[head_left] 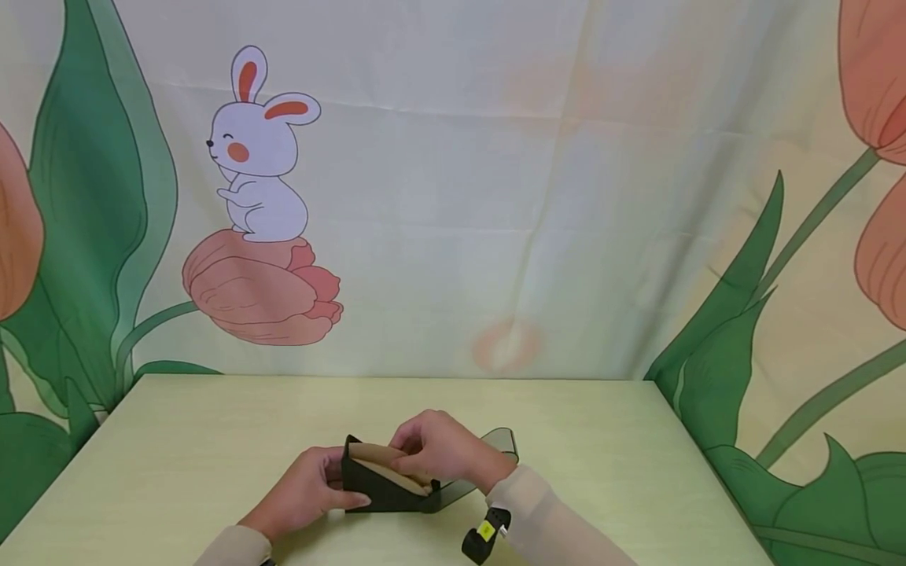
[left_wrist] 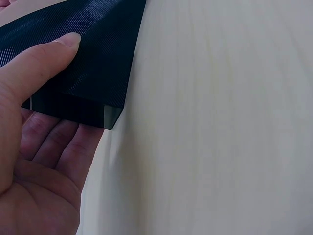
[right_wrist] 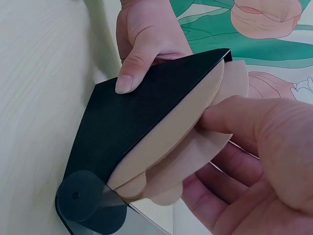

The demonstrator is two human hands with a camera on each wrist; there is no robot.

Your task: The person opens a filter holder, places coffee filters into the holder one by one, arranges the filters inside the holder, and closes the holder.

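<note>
A black ribbed holder point(head_left: 388, 492) with slanted sides stands on the table, brown paper coffee filters point(right_wrist: 168, 125) fanning out of its open top. Its see-through lid point(head_left: 501, 442) is swung back to the right on a round hinge point(right_wrist: 80, 196). My left hand point(head_left: 311, 487) grips the holder's left end, thumb on the ribbed front face and fingers behind. My right hand point(head_left: 444, 448) reaches in from above and pinches the filters between thumb and fingers. In the right wrist view, the thumb presses between two layers of paper; the fingertips are partly hidden behind them.
The pale wood-grain table point(head_left: 212, 440) extends around the holder. Behind it hangs a cloth backdrop point(head_left: 439, 236) printed with a rabbit and tulips. A black wrist camera point(head_left: 485, 534) with a yellow label sits by the right sleeve point(head_left: 552, 511).
</note>
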